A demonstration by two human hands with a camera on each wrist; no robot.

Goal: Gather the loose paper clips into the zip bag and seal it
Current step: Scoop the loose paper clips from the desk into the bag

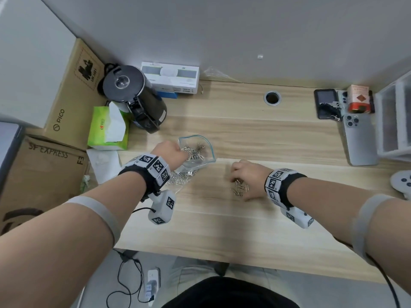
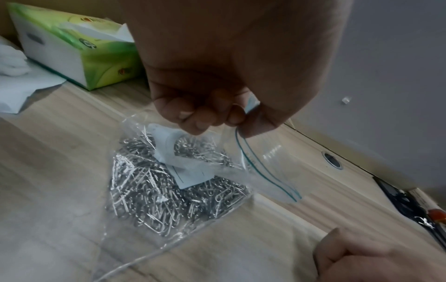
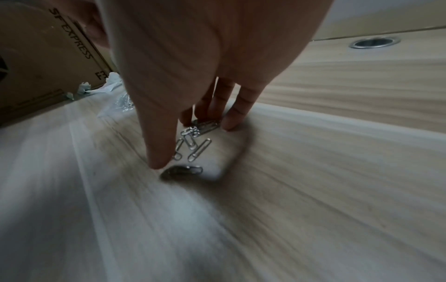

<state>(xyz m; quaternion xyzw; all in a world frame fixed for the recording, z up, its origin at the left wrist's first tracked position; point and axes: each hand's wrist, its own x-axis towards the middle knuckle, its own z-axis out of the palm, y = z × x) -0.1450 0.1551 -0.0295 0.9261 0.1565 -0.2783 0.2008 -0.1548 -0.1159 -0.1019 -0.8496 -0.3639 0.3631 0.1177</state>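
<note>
Wide pale wooden desk running left to right under a grey wall. At its left end, stacked cardboard boxes, a black kettle and a green tissue pack; at its right end, a grey phone lying face down.

Left of centre, clear zip bag, bottom resting on the desk, heavy with silver paper clips and a white slip of paper; long axis rising from the desk to the mouth, which is lifted, gaping and turned toward the far right, its blue-green zip line curving away from the grip. Left hand above it, fingers curled, thumb and fingertip pinching the near edge of the mouth.

To the right, well apart from the bag, right hand palm down over the loose paper clips, fingers straight and spread, fingertips touching the desk on either side of them, nothing gripped. Small scatter only, lying flat, most long axes running roughly away from the wrist toward the fingers, one clip near the thumb tip lying crosswise.
</note>
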